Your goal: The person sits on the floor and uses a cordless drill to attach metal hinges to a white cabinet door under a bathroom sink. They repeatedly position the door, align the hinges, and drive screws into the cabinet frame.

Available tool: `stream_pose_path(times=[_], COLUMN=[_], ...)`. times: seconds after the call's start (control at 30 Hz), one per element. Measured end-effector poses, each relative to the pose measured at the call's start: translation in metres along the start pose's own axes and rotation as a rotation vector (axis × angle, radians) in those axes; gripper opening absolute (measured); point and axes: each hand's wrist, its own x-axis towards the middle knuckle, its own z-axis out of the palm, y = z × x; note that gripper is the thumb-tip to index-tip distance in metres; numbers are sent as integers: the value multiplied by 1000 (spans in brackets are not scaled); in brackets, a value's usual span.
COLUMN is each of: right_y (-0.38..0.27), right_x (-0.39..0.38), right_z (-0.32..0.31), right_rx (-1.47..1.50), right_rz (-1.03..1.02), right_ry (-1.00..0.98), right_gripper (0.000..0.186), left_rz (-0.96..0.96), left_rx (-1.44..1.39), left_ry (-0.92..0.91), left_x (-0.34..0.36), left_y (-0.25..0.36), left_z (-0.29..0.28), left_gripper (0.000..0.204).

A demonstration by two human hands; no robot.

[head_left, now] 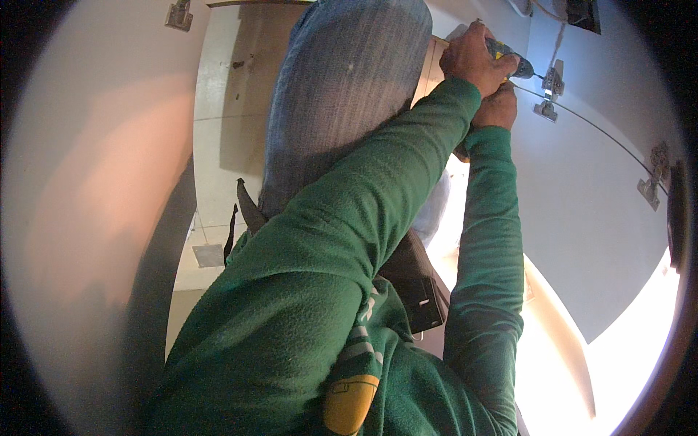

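A yellow-and-black power drill (518, 65) is held between my two hands at the upper right. My left hand (472, 58) closes over the back and top of its body. Just below, my right hand (499, 107) is wrapped around the lower part, which the fingers mostly hide. The drill's thin bit reaches right to a metal cabinet hinge (552, 81) that joins a white door panel (582, 211) to a white side panel (611, 94). Whether the bit touches a screw is too small to tell.
A second hinge (654, 178) sits farther along the same panel edge. Another hinge (179, 16) is on the panel at the upper left. My jeans-clad knee (349, 80) rises beside the hands. A dark pouch (425, 291) lies near my waist. A dark cutout (584, 16) shows at the top right.
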Motion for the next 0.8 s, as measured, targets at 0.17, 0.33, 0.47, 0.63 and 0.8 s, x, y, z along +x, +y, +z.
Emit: stream_pose_path(times=[0.17, 0.33, 0.47, 0.63, 0.8], right_y=[7, -4, 4, 8, 18], right_x=[3, -2, 3, 8, 9], right_z=[3, -7, -2, -2, 2], right_rx=[-48, -16, -36, 10, 63], right_rz=[-1, -4, 7, -11, -13], right_ry=[18, -19, -34, -11, -29], right_gripper=[44, 43, 43, 44, 46], left_rz=[-11, 31, 6, 37, 36], left_rx=[-18, -7, -39, -3, 3], left_ry=[-13, 59, 31, 71, 68], left_x=[1, 3, 3, 3, 1], left_y=[2, -4, -3, 1, 4], left_z=[-1, 6, 6, 8, 7], left_gripper=[56, 54, 54, 53, 52])
